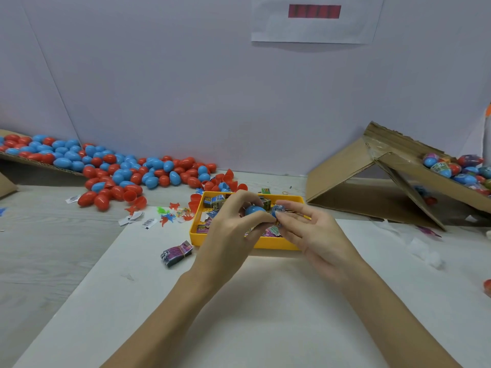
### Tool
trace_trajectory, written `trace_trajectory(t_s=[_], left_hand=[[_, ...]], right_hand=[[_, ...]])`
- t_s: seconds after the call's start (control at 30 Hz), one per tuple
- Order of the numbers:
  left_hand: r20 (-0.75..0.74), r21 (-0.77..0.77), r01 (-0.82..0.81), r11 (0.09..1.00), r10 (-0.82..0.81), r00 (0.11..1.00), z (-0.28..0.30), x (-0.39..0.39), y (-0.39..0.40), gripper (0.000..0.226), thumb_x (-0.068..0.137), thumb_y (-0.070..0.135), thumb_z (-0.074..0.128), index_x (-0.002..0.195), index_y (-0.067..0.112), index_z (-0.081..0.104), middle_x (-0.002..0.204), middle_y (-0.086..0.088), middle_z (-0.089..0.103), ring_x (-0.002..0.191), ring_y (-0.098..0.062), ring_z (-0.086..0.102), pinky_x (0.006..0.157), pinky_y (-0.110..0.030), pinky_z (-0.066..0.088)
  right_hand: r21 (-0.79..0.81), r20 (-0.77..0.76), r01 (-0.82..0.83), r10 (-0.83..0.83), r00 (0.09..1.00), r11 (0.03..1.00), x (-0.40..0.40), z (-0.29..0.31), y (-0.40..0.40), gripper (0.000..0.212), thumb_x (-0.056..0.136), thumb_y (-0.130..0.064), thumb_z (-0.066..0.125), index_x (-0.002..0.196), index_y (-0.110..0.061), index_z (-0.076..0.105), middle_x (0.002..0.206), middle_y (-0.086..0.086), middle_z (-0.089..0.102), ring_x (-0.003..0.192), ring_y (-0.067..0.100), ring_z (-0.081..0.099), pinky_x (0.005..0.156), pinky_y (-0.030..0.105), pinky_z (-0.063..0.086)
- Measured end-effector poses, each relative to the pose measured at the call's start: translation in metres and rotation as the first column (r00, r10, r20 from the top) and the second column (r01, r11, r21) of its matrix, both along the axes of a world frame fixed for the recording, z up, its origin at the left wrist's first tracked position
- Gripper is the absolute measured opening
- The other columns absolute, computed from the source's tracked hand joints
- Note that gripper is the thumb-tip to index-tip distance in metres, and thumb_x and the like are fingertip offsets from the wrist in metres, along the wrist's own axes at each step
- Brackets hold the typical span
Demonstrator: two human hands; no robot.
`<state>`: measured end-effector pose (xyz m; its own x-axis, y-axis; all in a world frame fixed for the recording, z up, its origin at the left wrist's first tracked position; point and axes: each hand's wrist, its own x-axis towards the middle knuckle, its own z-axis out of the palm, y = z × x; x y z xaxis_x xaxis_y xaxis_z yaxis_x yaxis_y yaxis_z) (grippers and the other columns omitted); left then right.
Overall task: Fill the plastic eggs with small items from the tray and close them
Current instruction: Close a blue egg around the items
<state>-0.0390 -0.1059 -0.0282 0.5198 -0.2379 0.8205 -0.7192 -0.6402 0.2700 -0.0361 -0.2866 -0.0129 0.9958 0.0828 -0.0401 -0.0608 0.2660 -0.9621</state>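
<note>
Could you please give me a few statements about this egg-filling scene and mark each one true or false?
1. The left hand holds a blue egg piece. True.
2. The tray is green. False: it is yellow.
3. The pile of red and blue eggs lies to the person's left. True.
4. Both hands rest flat on the table. False: the right hand and the left work together above the tray.
5. The cardboard box on the right holds wrapped eggs. True.
</note>
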Motion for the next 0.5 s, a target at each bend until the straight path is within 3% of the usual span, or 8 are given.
trace_trajectory(t_s=[0.13, 0.27, 0.37, 0.5], left_hand=[[-0.09, -0.066, 0.06, 0.996, -0.066, 0.994, -0.0011, 0.0013, -0.0016, 0.026, 0.086, 0.011, 0.081, 0.112, 0.016, 0.078, 0.114, -0.007, 0.059, 0.097, -0.012, 0.061, 0.085, -0.013, 0.051], [-0.328, -0.327, 0.087, 0.941, -0.199, 0.924, 0.0024, -0.0008, -0.0025, 0.048, 0.095, 0.007, 0.071, 0.138, 0.026, 0.06, 0.123, 0.004, 0.061, 0.112, -0.008, 0.061, 0.09, -0.017, 0.054], [-0.413, -0.421, 0.076, 0.904, -0.266, 0.871, 0.005, -0.002, -0.0016, 0.037, 0.095, 0.012, 0.071, 0.129, 0.023, 0.061, 0.116, 0.01, 0.068, 0.106, -0.006, 0.067, 0.09, -0.02, 0.056], [-0.445, -0.432, 0.096, 0.897, -0.305, 0.842, 0.0064, -0.0036, -0.0025, 0.029, 0.093, 0.013, 0.073, 0.121, 0.014, 0.063, 0.11, 0.009, 0.07, 0.102, -0.009, 0.069, 0.088, -0.023, 0.057]], right_hand=[[0.154, -0.066, 0.049, -0.039, 0.997, 0.987, 0.0012, -0.0005, 0.0001, 0.027, 0.086, -0.006, 0.076, 0.114, -0.007, 0.073, 0.101, 0.008, 0.078, 0.085, 0.011, 0.075, 0.07, 0.019, 0.057], [-0.109, 0.095, 0.188, -0.178, 0.979, 0.976, 0.0018, -0.0042, -0.0024, 0.017, 0.088, -0.018, 0.079, 0.104, -0.013, 0.077, 0.094, 0.003, 0.08, 0.088, 0.012, 0.077, 0.068, 0.018, 0.057], [-0.191, 0.159, 0.23, -0.201, 0.967, 0.954, 0.0019, -0.0063, -0.0025, 0.016, 0.088, -0.024, 0.078, 0.102, -0.016, 0.078, 0.091, 0.001, 0.08, 0.084, 0.01, 0.076, 0.066, 0.017, 0.056], [-0.279, 0.234, 0.27, -0.207, 0.95, 0.921, 0.0, -0.0065, -0.0012, 0.02, 0.086, -0.033, 0.077, 0.101, -0.019, 0.08, 0.087, -0.003, 0.08, 0.083, 0.01, 0.077, 0.063, 0.017, 0.056]])
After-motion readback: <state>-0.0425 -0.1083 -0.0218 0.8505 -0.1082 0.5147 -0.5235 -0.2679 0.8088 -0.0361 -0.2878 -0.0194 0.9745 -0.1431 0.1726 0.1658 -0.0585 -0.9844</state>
